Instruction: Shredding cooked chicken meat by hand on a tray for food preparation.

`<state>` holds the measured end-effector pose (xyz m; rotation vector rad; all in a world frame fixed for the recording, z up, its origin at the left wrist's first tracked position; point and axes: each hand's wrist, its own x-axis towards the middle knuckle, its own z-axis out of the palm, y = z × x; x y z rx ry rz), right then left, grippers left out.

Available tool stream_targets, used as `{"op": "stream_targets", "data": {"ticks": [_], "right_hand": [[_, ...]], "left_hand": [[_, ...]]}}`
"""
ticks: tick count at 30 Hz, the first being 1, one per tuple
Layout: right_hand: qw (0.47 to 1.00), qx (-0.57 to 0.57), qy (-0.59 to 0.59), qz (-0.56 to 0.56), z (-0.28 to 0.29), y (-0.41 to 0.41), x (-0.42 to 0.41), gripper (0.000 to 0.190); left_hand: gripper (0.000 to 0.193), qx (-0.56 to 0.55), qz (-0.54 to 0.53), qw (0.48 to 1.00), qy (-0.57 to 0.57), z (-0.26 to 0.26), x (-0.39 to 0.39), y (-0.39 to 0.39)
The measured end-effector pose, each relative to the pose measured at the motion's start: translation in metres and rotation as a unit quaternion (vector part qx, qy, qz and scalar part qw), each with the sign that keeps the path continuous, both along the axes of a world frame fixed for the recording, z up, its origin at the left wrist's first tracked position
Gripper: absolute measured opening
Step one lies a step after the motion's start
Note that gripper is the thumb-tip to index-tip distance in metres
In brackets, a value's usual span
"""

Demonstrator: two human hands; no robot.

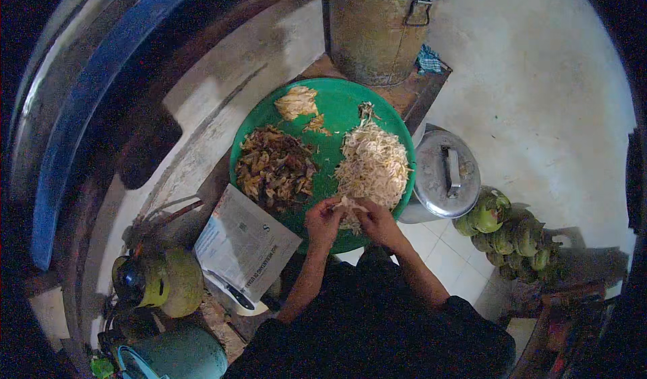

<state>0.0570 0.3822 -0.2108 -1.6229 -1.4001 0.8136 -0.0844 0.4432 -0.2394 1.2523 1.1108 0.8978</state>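
Note:
A round green plastic tray (328,151) lies before me. Both hands meet over its near edge: my left hand (323,222) and my right hand (375,222) pinch a small pale piece of meat (349,203) between their fingertips. Just beyond my right hand spreads a heap of pale shredded meat (374,164), with a darker scrap (366,110) at its far end. On the tray's left side is a pile of brown scraps (275,167), perhaps skin and bones. Larger unshredded meat pieces (297,102) rest near the far rim.
Left of the tray lies printed newspaper (252,242) with a black-handled knife (237,295) on it. A tall metal pot (381,35) stands behind, a lidded aluminium pot (447,174) at right. Several green gas cylinders (515,232) stand beyond; another cylinder (177,283) and a bluish bucket (187,348) are lower left.

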Motion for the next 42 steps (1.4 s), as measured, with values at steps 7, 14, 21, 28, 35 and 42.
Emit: {"op": "stream_targets", "data": {"ticks": [7, 14, 21, 28, 35, 42], "right_hand": [[0.971, -0.208, 0.118, 0.008, 0.038, 0.008, 0.03, 0.034], [0.99, -0.09, 0.101, 0.033, 0.006, 0.028, 0.082, 0.035], [0.978, -0.13, 0.145, 0.072, 0.012, 0.041, 0.107, 0.03], [0.983, 0.135, 0.05, 0.112, -0.032, 0.06, 0.147, 0.033], [0.983, -0.137, 0.113, 0.05, -0.022, 0.075, 0.185, 0.036], [0.978, -0.177, -0.004, 0.106, -0.047, 0.091, 0.202, 0.041]], "left_hand": [[0.015, -0.035, 0.041, 0.997, -0.05, -0.008, 0.033, 0.008], [0.017, -0.012, 0.035, 0.999, -0.015, 0.003, 0.069, 0.02], [0.015, 0.114, 0.034, 0.992, 0.043, 0.002, 0.097, 0.035], [0.017, 0.05, 0.05, 0.995, 0.069, 0.021, 0.135, 0.042], [0.019, 0.175, 0.086, 0.95, 0.243, -0.015, 0.167, 0.072], [0.012, 0.295, -0.052, 0.832, 0.468, -0.037, 0.162, 0.103]]}}
